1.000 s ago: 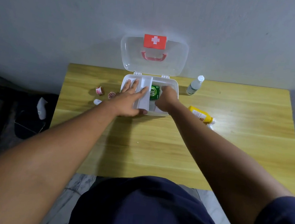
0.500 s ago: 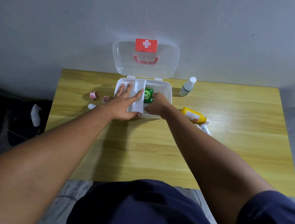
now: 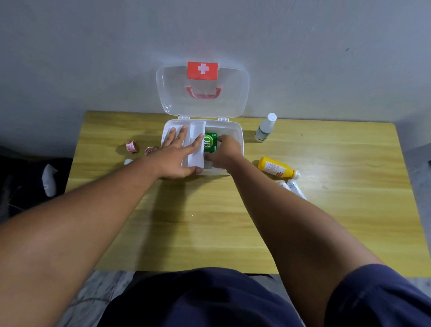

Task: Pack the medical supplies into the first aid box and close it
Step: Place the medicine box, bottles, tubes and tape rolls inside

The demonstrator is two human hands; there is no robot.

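The white first aid box (image 3: pixel 234 131) stands open at the back of the table, its clear lid (image 3: pixel 202 91) with a red cross label leaning on the wall. My left hand (image 3: pixel 176 154) lies flat, fingers spread, over the box's left side and its white inner tray (image 3: pixel 195 146). My right hand (image 3: pixel 223 151) is inside the right half, fingers closed around a green packet (image 3: pixel 209 142). A yellow bottle (image 3: pixel 276 167) lies on its side right of the box. A clear bottle with a white cap (image 3: pixel 265 128) stands further back.
Two small red-and-white tape rolls (image 3: pixel 132 146) and a small white item (image 3: pixel 128 161) lie left of the box. Clear wrapped items (image 3: pixel 294 187) lie beside the yellow bottle. The wooden table (image 3: pixel 230 216) meets the wall at the back. A dark bag sits on the floor at left.
My right hand has shifted slightly within the box's right half while holding the green packet. My left hand stays flat on the tray. The view has tilted a little.
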